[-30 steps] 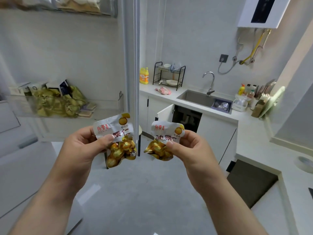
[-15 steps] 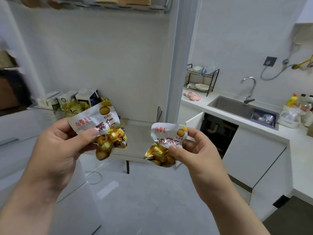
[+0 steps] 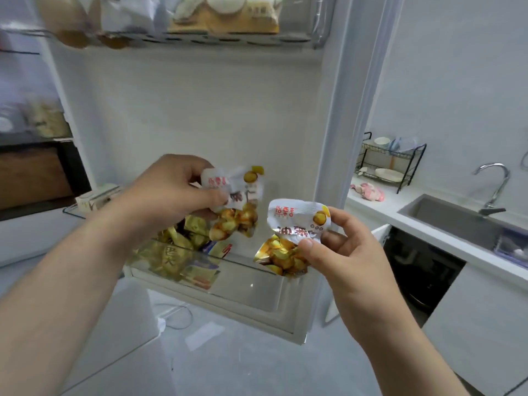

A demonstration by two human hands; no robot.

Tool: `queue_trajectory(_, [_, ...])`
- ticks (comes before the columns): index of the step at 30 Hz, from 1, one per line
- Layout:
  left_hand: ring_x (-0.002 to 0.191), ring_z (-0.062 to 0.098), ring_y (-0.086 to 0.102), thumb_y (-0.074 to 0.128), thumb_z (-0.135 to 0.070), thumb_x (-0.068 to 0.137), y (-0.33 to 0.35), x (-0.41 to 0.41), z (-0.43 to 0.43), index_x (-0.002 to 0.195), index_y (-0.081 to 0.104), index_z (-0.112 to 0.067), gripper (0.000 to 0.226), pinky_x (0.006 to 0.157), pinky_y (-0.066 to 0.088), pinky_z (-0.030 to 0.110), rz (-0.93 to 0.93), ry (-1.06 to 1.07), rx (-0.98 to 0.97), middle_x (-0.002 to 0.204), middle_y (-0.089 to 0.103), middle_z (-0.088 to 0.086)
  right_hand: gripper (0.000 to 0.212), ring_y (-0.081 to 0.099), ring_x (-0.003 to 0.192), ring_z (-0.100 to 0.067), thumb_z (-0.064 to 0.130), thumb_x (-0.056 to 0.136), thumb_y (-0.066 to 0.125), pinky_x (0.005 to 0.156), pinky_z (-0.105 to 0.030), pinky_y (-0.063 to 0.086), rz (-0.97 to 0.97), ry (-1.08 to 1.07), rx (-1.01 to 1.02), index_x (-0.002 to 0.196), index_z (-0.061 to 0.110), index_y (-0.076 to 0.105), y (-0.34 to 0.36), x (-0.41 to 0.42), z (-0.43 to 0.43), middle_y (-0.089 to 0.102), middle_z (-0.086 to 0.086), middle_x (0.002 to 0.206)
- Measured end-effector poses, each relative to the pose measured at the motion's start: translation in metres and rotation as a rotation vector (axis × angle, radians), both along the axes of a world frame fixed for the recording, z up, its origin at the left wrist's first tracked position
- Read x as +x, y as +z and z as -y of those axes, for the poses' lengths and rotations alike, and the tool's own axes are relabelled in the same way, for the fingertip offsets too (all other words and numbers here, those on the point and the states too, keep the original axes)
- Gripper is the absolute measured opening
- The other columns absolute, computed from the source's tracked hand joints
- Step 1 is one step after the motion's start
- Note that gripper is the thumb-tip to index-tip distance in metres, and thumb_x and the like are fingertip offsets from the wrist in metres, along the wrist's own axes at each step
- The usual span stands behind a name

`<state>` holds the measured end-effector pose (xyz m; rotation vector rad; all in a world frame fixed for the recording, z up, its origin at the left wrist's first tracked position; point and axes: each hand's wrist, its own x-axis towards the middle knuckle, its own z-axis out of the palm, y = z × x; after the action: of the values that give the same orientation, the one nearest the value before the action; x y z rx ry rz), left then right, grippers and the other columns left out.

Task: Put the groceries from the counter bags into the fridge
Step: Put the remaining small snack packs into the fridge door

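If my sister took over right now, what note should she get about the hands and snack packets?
Left hand: pinches the left packet above the door shelf.
Right hand: pinches the right packet, apart from the other.
Done: gold packs already lie in that shelf.
Left: put both packets in, probably on that shelf; counter bags are out of view.
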<state>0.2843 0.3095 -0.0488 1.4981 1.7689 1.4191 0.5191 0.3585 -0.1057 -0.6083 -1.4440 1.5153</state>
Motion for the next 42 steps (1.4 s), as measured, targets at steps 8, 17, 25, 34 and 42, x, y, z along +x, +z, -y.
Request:
queue_trajectory(8, [0.078, 0.025, 0.073, 0.064, 0.001, 0.086, -0.026, -0.009, -0.051, 0.087, 0.064, -0.007, 0.009, 0.076, 0.06, 0.043, -0.235, -0.313, -0.392, 0.089, 0.069, 0.011, 0.037, 0.074, 0.082, -0.021, -0.008, 0.085, 0.064, 0.066, -0.023, 0.057, 0.008, -0.131, 0.018, 0.115, 0.015, 0.061, 0.002, -0.011, -0.004, 0.077, -0.011, 0.091])
queue_trajectory(17, [0.072, 0.013, 0.068, 0.063, -0.01, 0.085, -0.048, -0.011, -0.072, 0.083, 0.06, -0.021, 0.012, 0.065, 0.058, 0.029, -0.685, -0.393, -0.489, 0.085, 0.066, 0.0, 0.063, 0.073, 0.093, -0.023, 0.0, 0.084, 0.069, 0.084, -0.039, 0.055, 0.016, -0.353, 0.015, 0.136, 0.029, 0.048, -0.006, -0.024, 0.007, 0.077, -0.006, 0.094])
queue_trajectory(25, [0.063, 0.011, 0.053, 0.066, -0.025, 0.081, -0.047, -0.011, -0.067, 0.068, 0.056, -0.023, 0.017, 0.052, 0.038, 0.024, -0.946, -0.407, -0.522, 0.07, 0.057, -0.003, 0.05, 0.073, 0.091, -0.022, 0.005, 0.082, 0.075, 0.076, -0.035, 0.06, 0.124, -0.396, 0.033, 0.12, 0.034, 0.061, -0.007, -0.036, 0.012, 0.075, -0.005, 0.098])
queue_trajectory(34, [0.093, 0.016, 0.056, 0.064, -0.036, 0.085, -0.048, -0.014, -0.059, 0.114, 0.057, -0.02, 0.034, 0.075, 0.047, 0.026, -0.988, -0.302, -0.479, 0.104, 0.059, -0.002, 0.029, 0.073, 0.083, -0.017, 0.012, 0.079, 0.08, 0.069, -0.033, 0.06, 0.218, -0.469, 0.142, 0.094, 0.033, 0.065, -0.01, -0.051, 0.016, 0.073, 0.0, 0.091])
queue_trajectory(42, [0.075, 0.012, 0.067, 0.052, -0.021, 0.097, -0.028, -0.027, -0.036, 0.106, 0.064, -0.029, 0.017, 0.062, 0.052, 0.026, -0.051, -0.526, -0.222, 0.088, 0.073, -0.005, 0.021, 0.07, 0.083, -0.001, 0.015, 0.082, 0.078, 0.063, -0.019, 0.057, 0.303, -0.477, 0.189, 0.092, 0.03, 0.069, -0.004, -0.058, 0.019, 0.071, 0.011, 0.089])
